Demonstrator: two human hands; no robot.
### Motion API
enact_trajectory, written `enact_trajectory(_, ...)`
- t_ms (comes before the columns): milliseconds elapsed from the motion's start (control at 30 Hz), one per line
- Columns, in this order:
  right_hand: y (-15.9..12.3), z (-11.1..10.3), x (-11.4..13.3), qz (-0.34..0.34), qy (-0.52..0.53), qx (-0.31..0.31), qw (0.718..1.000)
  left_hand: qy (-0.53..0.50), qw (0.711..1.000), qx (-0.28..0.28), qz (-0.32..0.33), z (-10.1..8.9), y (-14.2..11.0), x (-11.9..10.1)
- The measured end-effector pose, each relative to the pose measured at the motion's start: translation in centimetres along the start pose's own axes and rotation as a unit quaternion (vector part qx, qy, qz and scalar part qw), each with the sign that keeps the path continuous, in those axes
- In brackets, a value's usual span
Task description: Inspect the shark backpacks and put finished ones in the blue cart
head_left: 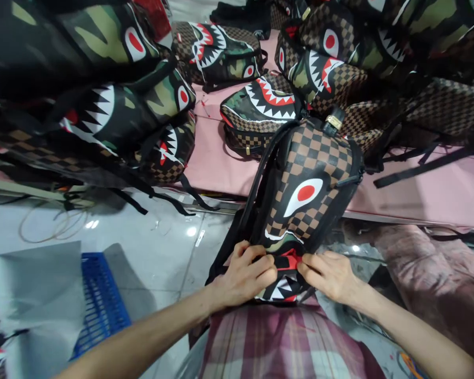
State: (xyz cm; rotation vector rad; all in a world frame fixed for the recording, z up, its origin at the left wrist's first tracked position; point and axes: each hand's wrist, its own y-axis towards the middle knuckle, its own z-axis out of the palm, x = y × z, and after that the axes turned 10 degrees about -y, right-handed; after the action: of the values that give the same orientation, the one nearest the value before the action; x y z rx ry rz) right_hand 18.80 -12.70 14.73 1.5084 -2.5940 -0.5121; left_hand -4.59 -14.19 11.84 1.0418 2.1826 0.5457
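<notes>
A brown-and-black checkered backpack (316, 173) with a red-and-white eye print leans from the table edge down to my lap. Its lower part, with camouflage and white shark teeth, is folded near my body. My left hand (248, 271) has its fingers curled onto the bag's left side by the red patch. At the right edge of that patch, my right hand (329, 276) pinches the bag's fabric. Both hands are closed on the backpack. What lies under the fingertips is hidden.
A pink-covered table (217, 152) bears several shark-print bags, such as a small one (266, 113) and a camouflage stack (142, 105) on the left. A blue plastic basket (98, 300) stands on the tiled floor at lower left. A co-worker's patterned clothing (430, 273) is close by on the right.
</notes>
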Motion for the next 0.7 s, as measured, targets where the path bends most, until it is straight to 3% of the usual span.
enact_trajectory(133, 0.2, 0.4, 0.1, -0.007, 0.065, 0.059, 0.996, -0.075, 0.997, 0.029, 0.019, -1.0, -0.9, 0.5)
enact_trajectory(267, 0.8, -0.1, -0.3, -0.014, 0.124, 0.125, 0.984, -0.161, 0.983, 0.09, -0.009, -2.7, -1.1, 1.4)
enact_trajectory(400, 1.5, -0.8, -1.0, -0.004, 0.201, 0.206, 0.958, -0.238, 0.962, 0.124, -0.047, -3.5, -1.3, 2.0)
enact_trajectory(500, 2.3, -1.0, -1.6, 0.013, 0.27, 0.23, 0.935, -0.261, 0.952, 0.146, -0.061, -3.7, -0.9, 2.1)
enact_trajectory(600, 3.6, -0.8, -1.6, 0.039, 0.361, 0.174, 0.915, -0.212, 0.965, 0.139, -0.071, -3.9, 0.3, 2.2)
enact_trajectory(700, 5.5, -0.1, -0.6, 0.102, 0.407, 0.032, 0.907, -0.065, 0.986, 0.11, -0.103, -4.5, 1.4, 2.7)
